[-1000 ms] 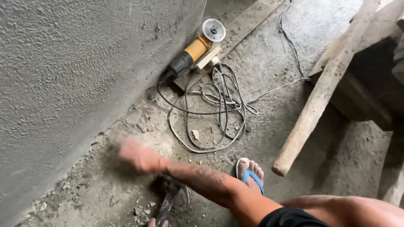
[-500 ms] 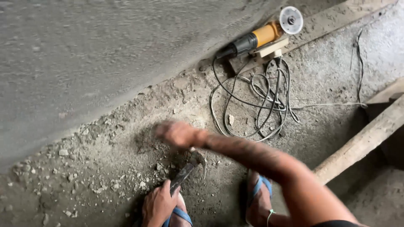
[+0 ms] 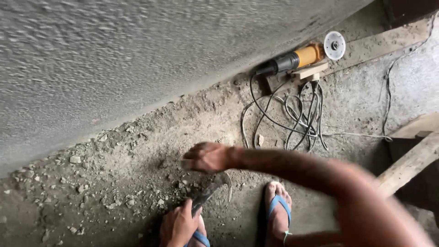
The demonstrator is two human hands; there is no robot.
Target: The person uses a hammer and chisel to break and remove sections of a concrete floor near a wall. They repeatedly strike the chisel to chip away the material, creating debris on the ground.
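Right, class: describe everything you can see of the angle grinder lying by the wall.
The angle grinder lies on its side on the dusty concrete floor, at the foot of the rough grey wall. It has an orange-yellow body, a black rear handle and a pale round disc at its head. Its front rests on a small wooden block. A black cable leaves the handle end and lies in loose loops on the floor. No hand touches it; it appears idle.
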